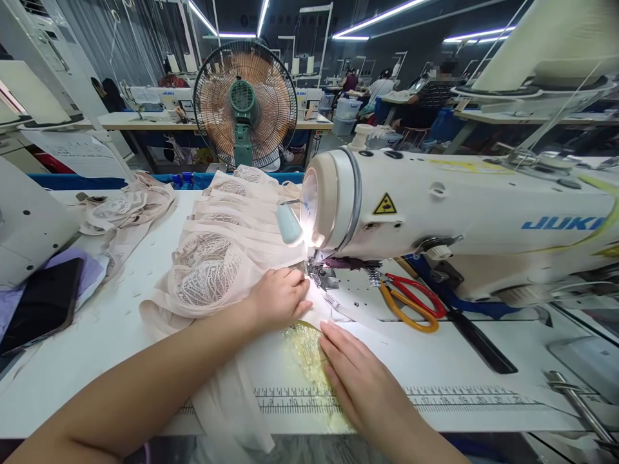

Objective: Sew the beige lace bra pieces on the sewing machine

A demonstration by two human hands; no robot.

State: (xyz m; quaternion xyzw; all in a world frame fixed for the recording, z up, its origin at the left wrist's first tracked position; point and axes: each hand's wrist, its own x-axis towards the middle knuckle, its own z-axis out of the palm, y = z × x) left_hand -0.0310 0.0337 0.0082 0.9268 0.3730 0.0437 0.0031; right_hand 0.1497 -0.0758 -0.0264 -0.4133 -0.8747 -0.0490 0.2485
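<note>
My left hand [279,298] lies curled on pale pink lace fabric [213,277] just left of the presser foot [323,276] of a white sewing machine [435,212]. Its fingers press the cloth down. My right hand [360,377] rests flat, fingers together, on a yellowish lace piece [302,351] in front of the needle. The machine's lamp lights the spot between both hands.
Scissors [411,303] with red and orange handles lie under the machine arm. A black phone [41,303] sits at the left edge. More pink garments [120,209] are piled behind. A standing fan [245,103] faces me; other people work at far tables.
</note>
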